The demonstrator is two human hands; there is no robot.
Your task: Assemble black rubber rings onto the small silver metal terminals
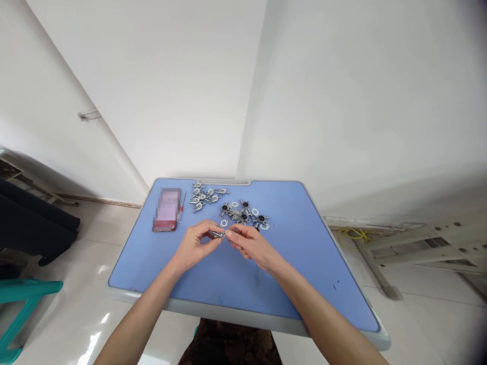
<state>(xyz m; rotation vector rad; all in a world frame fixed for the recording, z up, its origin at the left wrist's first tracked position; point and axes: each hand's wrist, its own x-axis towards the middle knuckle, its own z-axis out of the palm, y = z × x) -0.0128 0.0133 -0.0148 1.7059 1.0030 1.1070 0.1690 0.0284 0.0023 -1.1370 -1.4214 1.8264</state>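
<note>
Blue tabletop (243, 289), two metal-part piles (243, 213); left hand (194, 247), right hand (251, 246) pinching one fitting (216, 234).

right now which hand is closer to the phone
Left. The left hand is right of the phone, nearer the person; the right hand lies farther right, past it.

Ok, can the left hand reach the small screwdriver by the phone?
Probably yes: only blue tabletop separates the left hand and small screwdriver, though it's pinching a metal fitting.
</note>
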